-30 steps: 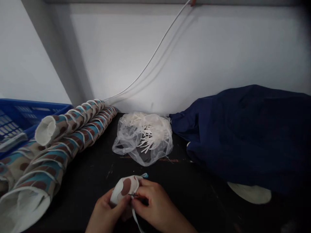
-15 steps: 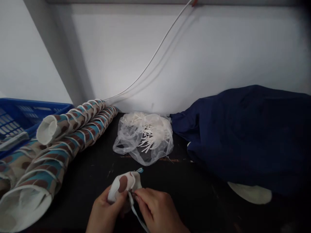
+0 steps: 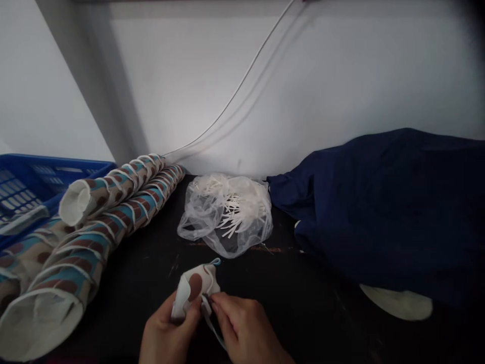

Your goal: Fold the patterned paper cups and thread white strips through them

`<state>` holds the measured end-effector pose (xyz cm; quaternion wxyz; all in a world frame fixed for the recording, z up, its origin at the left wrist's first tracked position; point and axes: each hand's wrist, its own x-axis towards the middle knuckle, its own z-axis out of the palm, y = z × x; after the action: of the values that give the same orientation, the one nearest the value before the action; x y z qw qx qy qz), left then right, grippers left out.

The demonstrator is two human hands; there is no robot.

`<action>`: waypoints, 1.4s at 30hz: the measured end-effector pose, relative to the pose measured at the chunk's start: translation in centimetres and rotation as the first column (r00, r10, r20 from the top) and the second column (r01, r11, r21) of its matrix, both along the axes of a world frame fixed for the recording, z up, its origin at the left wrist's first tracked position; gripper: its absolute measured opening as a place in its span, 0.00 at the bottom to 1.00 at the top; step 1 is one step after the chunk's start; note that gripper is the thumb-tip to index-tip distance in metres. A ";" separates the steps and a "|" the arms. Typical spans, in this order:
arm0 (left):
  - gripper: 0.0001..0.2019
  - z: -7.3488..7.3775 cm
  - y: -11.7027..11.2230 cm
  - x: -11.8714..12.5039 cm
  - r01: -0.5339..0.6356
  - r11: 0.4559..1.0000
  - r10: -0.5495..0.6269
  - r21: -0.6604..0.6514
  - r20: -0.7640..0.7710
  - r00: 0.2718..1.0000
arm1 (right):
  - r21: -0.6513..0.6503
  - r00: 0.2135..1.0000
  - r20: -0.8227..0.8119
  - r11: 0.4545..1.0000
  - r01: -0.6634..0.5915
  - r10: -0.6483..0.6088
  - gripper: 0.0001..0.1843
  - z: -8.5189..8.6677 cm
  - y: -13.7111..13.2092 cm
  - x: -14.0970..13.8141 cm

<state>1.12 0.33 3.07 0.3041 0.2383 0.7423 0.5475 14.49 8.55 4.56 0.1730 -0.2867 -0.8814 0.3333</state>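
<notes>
A small patterned mask [image 3: 197,287], white with brown spots and blue trim, is held up at the bottom centre. My left hand [image 3: 168,333] grips its lower left side, fingers closed on it. My right hand [image 3: 246,331] pinches a white elastic strap [image 3: 214,328] that hangs from the mask's right edge. Both hands sit just above the dark tabletop [image 3: 288,283].
Long nested stacks of the same patterned masks [image 3: 94,217] lie at the left, beside a blue plastic crate [image 3: 26,182]. A clear bag of white straps [image 3: 229,212] lies behind my hands. Dark blue cloth [image 3: 382,202] covers white masks [image 3: 401,303] at the right. A white cable [image 3: 235,93] runs along the wall.
The mask has been turned more upright and lifted slightly toward the bag. My right hand has slid down along the strap. The camera has tilted a little.
</notes>
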 end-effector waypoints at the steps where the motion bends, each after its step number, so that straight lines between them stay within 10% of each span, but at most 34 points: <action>1: 0.19 -0.2 0.0 0.0 0.012 0.999 -0.006 0.048 -0.140 0.990 | 0.011 0.998 0.058 1.000 0.011 -0.012 0.13 0.0 -0.2 -0.2; 6: 0.10 -1.9 0.2 -1.3 0.338 0.915 0.019 0.222 -0.858 0.514 | 0.067 0.959 0.271 0.995 0.069 -0.084 0.13 0.3 -0.3 -1.3; 9: 0.09 -2.6 0.3 -2.1 0.381 0.911 0.047 0.159 -0.957 0.286 | -0.324 0.987 0.159 0.945 0.052 0.000 0.13 0.4 0.5 -1.8; 11: 0.08 -2.6 0.3 -2.3 0.374 0.923 -0.002 0.097 -0.967 0.255 | -0.631 0.995 0.090 0.776 0.032 0.031 0.14 0.4 1.0 -1.9; 13: 0.09 -2.5 0.3 -2.3 0.373 0.926 -0.049 0.062 -0.959 0.281 | -0.633 0.996 0.092 0.773 0.040 0.024 0.15 0.4 1.1 -2.1; 16: 0.14 -2.5 0.3 -2.1 0.390 0.919 -0.083 0.058 -0.938 0.335 | -0.126 0.968 0.250 0.992 0.007 0.025 0.12 0.6 0.7 -2.4; 18: 0.14 -2.9 0.2 -1.8 0.380 0.922 -0.077 0.074 -0.927 0.366 | 0.103 0.918 0.396 0.993 -0.065 0.019 0.16 0.7 0.6 -2.7; 24: 0.10 -3.2 0.5 -1.2 0.355 0.916 -0.042 0.186 -0.836 0.547 | -0.241 0.961 0.265 0.970 -0.013 0.078 0.17 1.3 1.8 -3.3; 27: 0.05 -1.7 1.1 -2.0 0.178 0.970 -0.048 0.164 -0.590 0.806 | 0.015 0.941 0.339 1.000 -0.019 0.013 0.14 2.5 1.8 -2.3; 30: 0.14 0.1 1.6 -3.2 0.022 0.999 -0.021 0.049 -0.004 1.000 | 0.122 0.954 0.297 0.992 -0.002 -0.035 0.10 3.3 2.2 -0.8; 34: 0.15 0.8 1.7 -2.7 0.140 0.970 -0.220 0.198 0.476 0.851 | -0.077 0.994 -0.014 0.991 0.109 -0.111 0.11 1.7 3.4 -0.2; 42: 0.16 -0.4 1.1 -0.2 0.174 0.967 -0.250 0.188 0.543 0.802 | -0.464 0.970 -0.208 0.886 0.012 -0.122 0.10 -0.4 3.5 -1.7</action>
<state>0.91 1.43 2.63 0.5525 0.1672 0.5516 0.6021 12.82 12.01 4.21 0.2132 -0.3093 -0.7408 0.5569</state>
